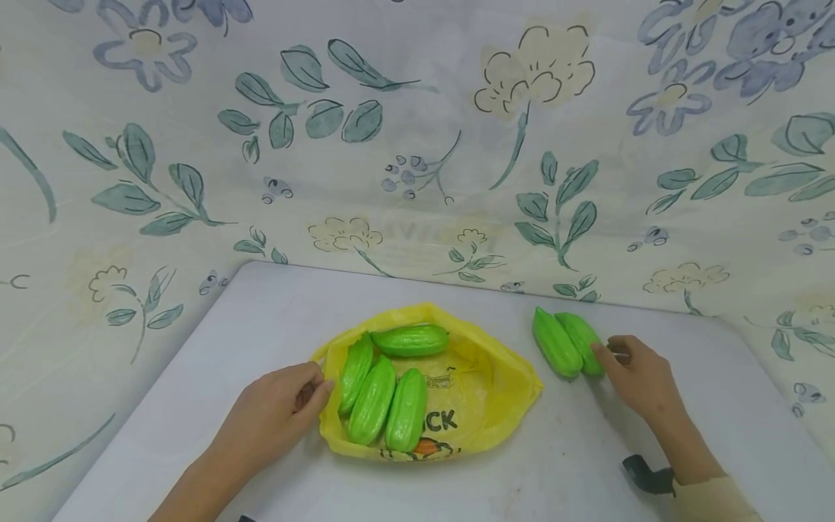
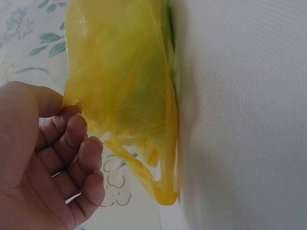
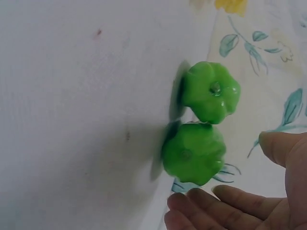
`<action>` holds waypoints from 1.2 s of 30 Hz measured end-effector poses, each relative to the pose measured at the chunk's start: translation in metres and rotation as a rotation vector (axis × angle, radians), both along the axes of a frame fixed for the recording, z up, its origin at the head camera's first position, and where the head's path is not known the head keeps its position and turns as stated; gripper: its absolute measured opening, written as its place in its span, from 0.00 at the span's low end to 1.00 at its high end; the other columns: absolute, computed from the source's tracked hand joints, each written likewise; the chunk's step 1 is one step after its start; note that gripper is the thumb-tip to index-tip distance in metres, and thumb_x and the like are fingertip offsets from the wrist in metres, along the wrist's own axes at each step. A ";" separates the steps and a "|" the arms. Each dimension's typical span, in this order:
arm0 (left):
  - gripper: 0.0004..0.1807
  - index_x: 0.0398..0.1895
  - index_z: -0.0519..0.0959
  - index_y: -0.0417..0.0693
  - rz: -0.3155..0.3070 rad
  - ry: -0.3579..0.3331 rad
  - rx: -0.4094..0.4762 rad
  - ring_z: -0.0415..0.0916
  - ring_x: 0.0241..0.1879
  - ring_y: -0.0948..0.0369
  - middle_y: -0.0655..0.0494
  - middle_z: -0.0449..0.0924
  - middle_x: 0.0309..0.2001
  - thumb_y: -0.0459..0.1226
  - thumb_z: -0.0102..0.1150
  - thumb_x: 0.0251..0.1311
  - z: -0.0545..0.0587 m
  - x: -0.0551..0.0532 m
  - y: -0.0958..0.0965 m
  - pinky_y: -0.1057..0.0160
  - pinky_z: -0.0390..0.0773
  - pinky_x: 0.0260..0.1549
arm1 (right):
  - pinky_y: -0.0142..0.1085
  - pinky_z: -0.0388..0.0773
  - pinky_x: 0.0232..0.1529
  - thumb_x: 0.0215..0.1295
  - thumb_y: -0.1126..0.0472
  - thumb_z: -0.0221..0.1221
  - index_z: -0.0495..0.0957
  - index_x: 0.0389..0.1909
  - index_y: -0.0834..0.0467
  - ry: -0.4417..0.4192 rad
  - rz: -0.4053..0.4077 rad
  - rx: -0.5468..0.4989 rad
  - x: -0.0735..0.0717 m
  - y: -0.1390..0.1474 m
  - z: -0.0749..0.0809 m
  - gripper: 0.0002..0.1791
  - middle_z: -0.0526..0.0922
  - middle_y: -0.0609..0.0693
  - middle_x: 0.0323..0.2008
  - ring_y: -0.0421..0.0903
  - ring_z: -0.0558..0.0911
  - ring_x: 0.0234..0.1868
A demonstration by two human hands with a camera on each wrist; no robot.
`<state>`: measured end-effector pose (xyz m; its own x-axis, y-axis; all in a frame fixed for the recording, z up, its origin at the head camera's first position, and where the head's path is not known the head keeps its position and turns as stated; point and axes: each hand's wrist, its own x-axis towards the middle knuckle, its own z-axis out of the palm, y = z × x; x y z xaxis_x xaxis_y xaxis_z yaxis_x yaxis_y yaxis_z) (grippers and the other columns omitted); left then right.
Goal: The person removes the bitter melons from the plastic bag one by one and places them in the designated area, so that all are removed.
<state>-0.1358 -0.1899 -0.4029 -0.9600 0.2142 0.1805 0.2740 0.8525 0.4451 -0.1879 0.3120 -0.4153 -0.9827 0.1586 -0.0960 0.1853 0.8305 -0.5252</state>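
A yellow plastic bag [image 1: 483, 428] lies with its mouth spread wide. Several glossy green ridged gourds [image 1: 407, 409] lie inside, mostly toward its left side. My left hand [image 1: 280, 399] pinches the bag's left rim between thumb and forefinger, the other fingers loosely bent in the left wrist view. Two more gourds [image 1: 557, 344] lie side by side on the table, right of the bag. My right hand [image 1: 639, 377] is beside the right-hand gourd [image 3: 194, 153], with thumb and fingers [image 3: 230, 213] spread apart. In the right wrist view a gap shows between the fingers and that gourd.
The white table [image 1: 522, 478] ends at the back against a hanging flower-patterned cloth [image 1: 417, 145], which also covers both sides. A loop handle of the bag [image 2: 144, 175] hangs down at its near end. A dark device [image 1: 646, 475] sits by the right wrist.
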 end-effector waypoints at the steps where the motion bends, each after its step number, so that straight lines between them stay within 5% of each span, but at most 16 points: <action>1: 0.16 0.25 0.69 0.57 0.000 -0.001 0.001 0.61 0.22 0.65 0.65 0.63 0.19 0.40 0.64 0.71 0.000 0.000 0.000 0.64 0.64 0.23 | 0.62 0.78 0.55 0.80 0.34 0.44 0.63 0.71 0.73 0.007 0.005 0.005 0.001 -0.001 0.001 0.45 0.71 0.76 0.67 0.73 0.73 0.65; 22: 0.16 0.25 0.69 0.57 -0.015 0.018 0.015 0.61 0.23 0.66 0.65 0.62 0.20 0.40 0.64 0.71 0.001 0.001 -0.001 0.64 0.63 0.24 | 0.61 0.78 0.57 0.79 0.43 0.56 0.70 0.69 0.67 0.220 0.134 0.021 0.025 -0.045 0.037 0.34 0.77 0.69 0.64 0.69 0.78 0.63; 36: 0.14 0.27 0.71 0.57 -0.021 0.016 0.008 0.61 0.23 0.66 0.65 0.63 0.20 0.40 0.63 0.71 0.003 0.002 0.000 0.64 0.64 0.24 | 0.55 0.83 0.52 0.75 0.45 0.63 0.73 0.68 0.61 0.258 0.251 -0.024 0.038 -0.087 0.058 0.31 0.81 0.61 0.62 0.61 0.84 0.57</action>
